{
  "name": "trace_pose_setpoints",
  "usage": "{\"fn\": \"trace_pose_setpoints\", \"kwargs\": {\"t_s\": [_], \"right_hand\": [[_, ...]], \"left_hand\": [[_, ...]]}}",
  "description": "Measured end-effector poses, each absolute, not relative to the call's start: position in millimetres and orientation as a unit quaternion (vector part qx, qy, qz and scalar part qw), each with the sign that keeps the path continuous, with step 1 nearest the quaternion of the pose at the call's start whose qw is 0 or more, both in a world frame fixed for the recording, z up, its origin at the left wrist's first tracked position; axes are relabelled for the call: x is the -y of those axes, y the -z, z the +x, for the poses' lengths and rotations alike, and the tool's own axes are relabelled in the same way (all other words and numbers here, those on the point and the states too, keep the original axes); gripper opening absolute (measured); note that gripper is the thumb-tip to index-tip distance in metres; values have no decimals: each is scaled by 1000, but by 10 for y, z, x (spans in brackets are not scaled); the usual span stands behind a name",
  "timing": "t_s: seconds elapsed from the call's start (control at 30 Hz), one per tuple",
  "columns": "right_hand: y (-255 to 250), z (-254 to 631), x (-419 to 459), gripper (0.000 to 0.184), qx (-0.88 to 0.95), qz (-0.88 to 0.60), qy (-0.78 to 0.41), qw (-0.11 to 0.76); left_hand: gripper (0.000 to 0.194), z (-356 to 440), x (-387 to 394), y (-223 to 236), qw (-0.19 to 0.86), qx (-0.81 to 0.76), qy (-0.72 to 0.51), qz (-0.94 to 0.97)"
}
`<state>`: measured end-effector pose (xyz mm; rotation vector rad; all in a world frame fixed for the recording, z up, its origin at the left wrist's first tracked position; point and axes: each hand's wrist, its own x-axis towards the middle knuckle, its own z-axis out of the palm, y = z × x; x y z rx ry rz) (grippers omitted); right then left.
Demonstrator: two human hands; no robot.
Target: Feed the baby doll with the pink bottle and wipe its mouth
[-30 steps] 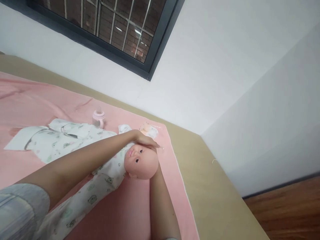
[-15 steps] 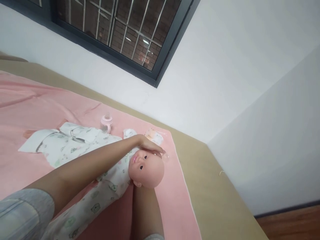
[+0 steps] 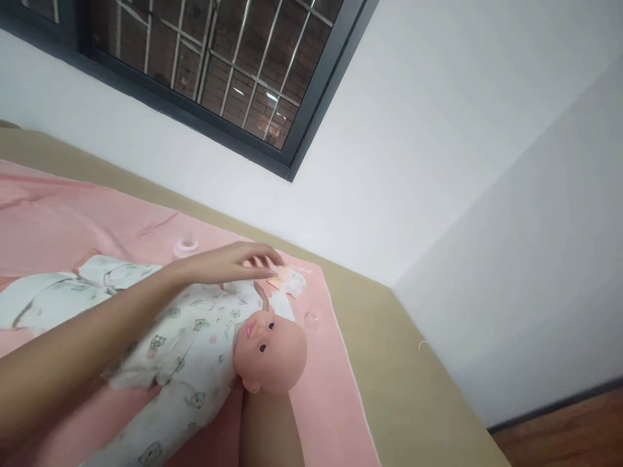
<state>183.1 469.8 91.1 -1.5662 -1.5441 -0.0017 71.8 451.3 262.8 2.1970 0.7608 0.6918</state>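
Observation:
A bald baby doll (image 3: pixel 275 353) in white printed pyjamas lies on its back on the pink blanket (image 3: pixel 331 389), its head toward the right. My left hand (image 3: pixel 243 261) reaches across above the doll's body. Its fingers are apart and slightly curved, close to a small folded white and orange cloth (image 3: pixel 294 283); I cannot tell whether they touch it. My right forearm (image 3: pixel 270 421) runs under the doll's head, and the head hides my right hand. Behind my left wrist stands a pink baby bottle (image 3: pixel 186 246), partly hidden.
A clear round cap (image 3: pixel 311 320) lies on the blanket beyond the doll's head. The tan mattress (image 3: pixel 389 363) borders the blanket and meets the white wall (image 3: pixel 370 194). A dark-framed window (image 3: pixel 287 155) with bars is above.
My left hand has lifted off the doll's forehead and moved left toward the folded cloth. The whole view has shifted slightly; the doll's head still lies over my right forearm.

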Motion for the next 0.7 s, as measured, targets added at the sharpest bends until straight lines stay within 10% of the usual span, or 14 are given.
{"fn": "trace_pose_setpoints", "kwargs": {"t_s": [0.43, 0.6, 0.7], "right_hand": [[-824, 2011, -4685, 37, 454, -800, 19, 392], [-1002, 1990, -4589, 24, 469, -781, -7, 413], [-1184, 1915, -4499, 23, 353, -850, 31, 391]], "left_hand": [[38, -738, -5073, -2213, 197, -593, -282, 728], [89, -656, -5223, -1935, 266, -642, -214, 686], [79, -541, -5288, -1787, 278, -616, -194, 711]]}}
